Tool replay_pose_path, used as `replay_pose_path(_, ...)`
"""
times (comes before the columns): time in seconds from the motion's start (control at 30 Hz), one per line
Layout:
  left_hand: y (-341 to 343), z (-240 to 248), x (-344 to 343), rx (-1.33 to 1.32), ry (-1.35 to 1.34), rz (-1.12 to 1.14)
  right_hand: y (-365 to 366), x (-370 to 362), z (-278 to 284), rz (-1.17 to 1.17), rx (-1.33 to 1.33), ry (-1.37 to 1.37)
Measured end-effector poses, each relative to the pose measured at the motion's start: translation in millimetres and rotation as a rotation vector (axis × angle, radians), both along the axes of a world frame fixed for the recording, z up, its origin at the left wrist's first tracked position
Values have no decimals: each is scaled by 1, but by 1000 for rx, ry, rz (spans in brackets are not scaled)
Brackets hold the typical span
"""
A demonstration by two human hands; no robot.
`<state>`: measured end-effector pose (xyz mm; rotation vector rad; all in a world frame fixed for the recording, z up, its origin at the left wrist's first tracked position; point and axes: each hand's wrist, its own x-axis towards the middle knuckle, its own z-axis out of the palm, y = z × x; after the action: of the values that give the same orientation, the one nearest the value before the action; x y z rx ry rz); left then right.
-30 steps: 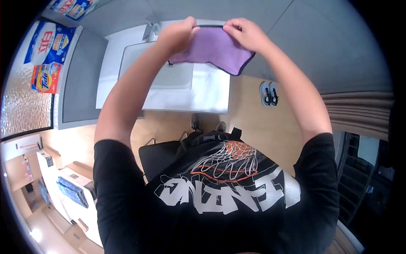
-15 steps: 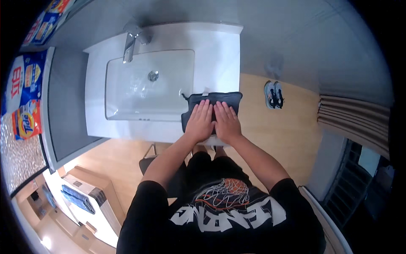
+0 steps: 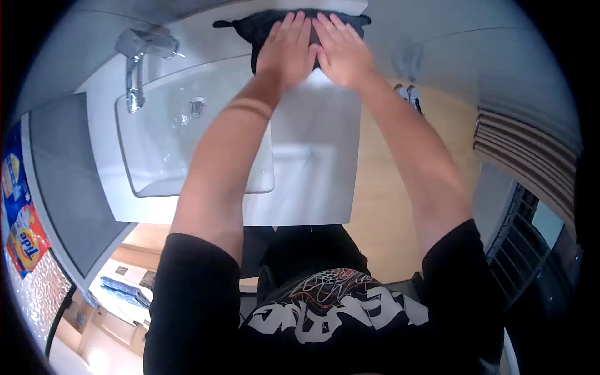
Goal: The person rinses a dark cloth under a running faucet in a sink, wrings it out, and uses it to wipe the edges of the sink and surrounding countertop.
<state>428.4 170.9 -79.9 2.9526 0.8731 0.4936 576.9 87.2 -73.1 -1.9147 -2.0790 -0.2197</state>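
Observation:
Both palms lie flat on a dark grey cloth (image 3: 249,27) at the far edge of the white countertop (image 3: 312,162), right of the sink. My left hand (image 3: 286,53) presses on it with fingers stretched forward. Beside it, my right hand (image 3: 342,53) rests on the cloth in the same way, the thumbs nearly touching. A loose corner of the cloth sticks out to the left, and part of the fabric is hidden under my hands. Faint wet-looking sheen shows on the countertop nearer to me.
A white sink basin (image 3: 169,144) with a round drain (image 3: 198,107) is at left, with a chrome faucet (image 3: 134,69) behind it. Blue and orange detergent bags (image 3: 26,240) stand far left. Shoes (image 3: 409,95) are on the floor at right, near a brown curtain (image 3: 525,134).
Both hands have slid the cloth forward, from the counter's near edge to its far edge. My arms are now stretched out, and the view has shifted with my leaning body.

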Motion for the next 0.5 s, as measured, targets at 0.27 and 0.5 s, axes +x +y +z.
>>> replay_pose_path(0.27, -160, 18, -84, -310, 67, -59, -165, -88, 14, -106, -292, 175)
replay_pose_path(0.5, -257, 33, -136, -424, 113, -39, -261, -131, 21, -4, -380, 181)
